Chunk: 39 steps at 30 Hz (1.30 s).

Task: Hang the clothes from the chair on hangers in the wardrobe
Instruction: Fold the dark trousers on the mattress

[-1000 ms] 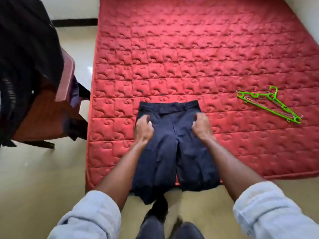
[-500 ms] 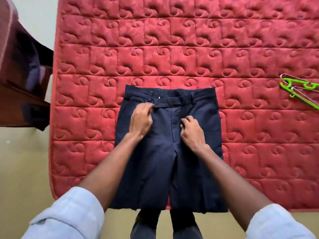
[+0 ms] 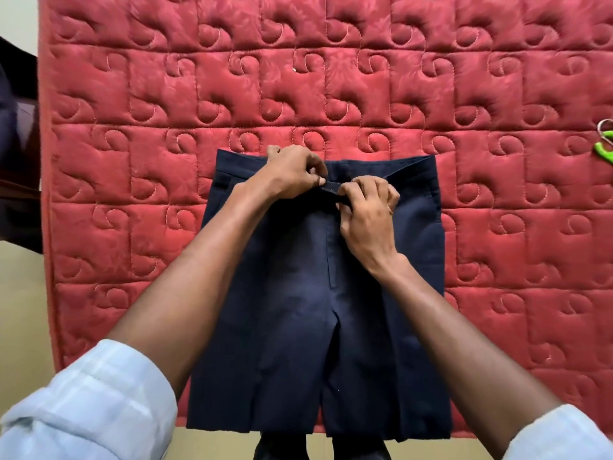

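While the navy trousers [image 3: 318, 293] lie flat at the mattress's [image 3: 331, 78] six o'clock edge, the left hand [image 3: 292, 172] and right hand [image 3: 368, 210] pinch the waistband's centre. Soft, limp cloth likely sags; grip the firmer waistband. Green hanger [image 3: 605, 149] waits at three o'clock.

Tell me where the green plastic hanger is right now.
In the head view the green plastic hanger lies at the far right edge, mostly cut off, on the red quilted mattress, right of the navy trousers.
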Each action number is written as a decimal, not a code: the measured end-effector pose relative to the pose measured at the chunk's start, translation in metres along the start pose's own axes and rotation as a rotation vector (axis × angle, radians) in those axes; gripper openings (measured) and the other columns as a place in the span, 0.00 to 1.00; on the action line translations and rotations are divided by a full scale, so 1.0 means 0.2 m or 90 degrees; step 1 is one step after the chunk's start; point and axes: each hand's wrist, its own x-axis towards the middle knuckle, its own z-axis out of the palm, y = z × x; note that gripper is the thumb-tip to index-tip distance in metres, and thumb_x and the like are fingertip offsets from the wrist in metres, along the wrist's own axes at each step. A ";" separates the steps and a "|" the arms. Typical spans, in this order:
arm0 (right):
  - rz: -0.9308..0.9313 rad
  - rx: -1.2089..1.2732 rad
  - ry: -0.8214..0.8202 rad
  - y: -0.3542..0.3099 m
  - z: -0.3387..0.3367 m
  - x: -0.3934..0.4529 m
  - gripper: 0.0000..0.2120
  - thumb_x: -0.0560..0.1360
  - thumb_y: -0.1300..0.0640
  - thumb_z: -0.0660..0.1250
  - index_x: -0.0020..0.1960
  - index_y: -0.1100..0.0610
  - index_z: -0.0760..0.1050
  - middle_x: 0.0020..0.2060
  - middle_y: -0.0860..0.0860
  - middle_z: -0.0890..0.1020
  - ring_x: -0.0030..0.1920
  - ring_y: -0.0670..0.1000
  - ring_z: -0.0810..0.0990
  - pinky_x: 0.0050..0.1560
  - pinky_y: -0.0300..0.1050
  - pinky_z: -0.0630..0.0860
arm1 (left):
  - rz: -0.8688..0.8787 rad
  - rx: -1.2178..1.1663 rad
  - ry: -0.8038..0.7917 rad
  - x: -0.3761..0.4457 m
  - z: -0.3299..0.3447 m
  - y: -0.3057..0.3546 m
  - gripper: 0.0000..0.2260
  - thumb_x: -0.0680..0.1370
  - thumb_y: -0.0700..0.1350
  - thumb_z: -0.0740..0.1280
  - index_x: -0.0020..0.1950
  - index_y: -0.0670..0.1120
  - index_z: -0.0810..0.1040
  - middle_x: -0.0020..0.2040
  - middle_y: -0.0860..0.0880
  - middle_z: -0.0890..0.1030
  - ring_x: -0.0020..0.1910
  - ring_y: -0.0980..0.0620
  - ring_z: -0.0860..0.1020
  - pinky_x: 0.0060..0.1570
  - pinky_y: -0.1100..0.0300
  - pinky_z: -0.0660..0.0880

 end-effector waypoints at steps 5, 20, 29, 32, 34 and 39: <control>-0.002 0.041 0.055 -0.01 0.01 -0.10 0.08 0.67 0.67 0.71 0.45 0.59 0.77 0.46 0.54 0.80 0.53 0.54 0.72 0.57 0.49 0.64 | -0.025 -0.058 -0.102 0.03 -0.03 -0.03 0.07 0.75 0.48 0.73 0.52 0.52 0.83 0.39 0.56 0.78 0.52 0.52 0.78 0.68 0.50 0.58; 0.054 0.193 0.038 0.02 0.02 -0.07 0.07 0.71 0.63 0.74 0.49 0.63 0.83 0.44 0.56 0.80 0.50 0.51 0.74 0.56 0.42 0.69 | -0.058 -0.254 -0.152 -0.05 0.07 -0.05 0.08 0.78 0.46 0.69 0.39 0.50 0.81 0.30 0.57 0.76 0.30 0.61 0.70 0.50 0.56 0.71; 0.076 0.228 0.039 -0.01 0.06 -0.03 0.08 0.69 0.61 0.75 0.47 0.62 0.84 0.43 0.55 0.82 0.50 0.49 0.73 0.56 0.42 0.69 | -0.028 -0.421 -0.151 -0.11 0.07 -0.07 0.06 0.79 0.40 0.67 0.46 0.42 0.83 0.36 0.51 0.76 0.34 0.58 0.69 0.35 0.65 0.66; 0.074 0.249 0.033 -0.01 0.05 -0.04 0.07 0.68 0.62 0.76 0.46 0.62 0.84 0.42 0.54 0.82 0.50 0.49 0.74 0.56 0.42 0.70 | -0.028 -0.472 -0.149 -0.12 0.08 -0.09 0.05 0.79 0.39 0.67 0.48 0.42 0.83 0.37 0.51 0.79 0.35 0.59 0.71 0.37 0.67 0.67; 0.079 0.258 0.025 -0.01 0.05 -0.04 0.07 0.68 0.61 0.76 0.46 0.61 0.84 0.42 0.53 0.82 0.49 0.49 0.75 0.55 0.43 0.71 | -0.023 -0.491 -0.146 -0.14 0.08 -0.09 0.05 0.79 0.37 0.67 0.48 0.41 0.83 0.34 0.55 0.80 0.33 0.62 0.72 0.37 0.70 0.67; 0.141 0.270 -0.014 -0.04 0.03 -0.01 0.07 0.67 0.59 0.77 0.43 0.60 0.84 0.40 0.52 0.83 0.45 0.51 0.78 0.52 0.45 0.74 | -0.018 -0.476 -0.137 -0.15 0.05 -0.07 0.05 0.79 0.36 0.66 0.50 0.39 0.82 0.25 0.61 0.76 0.25 0.65 0.69 0.29 0.74 0.64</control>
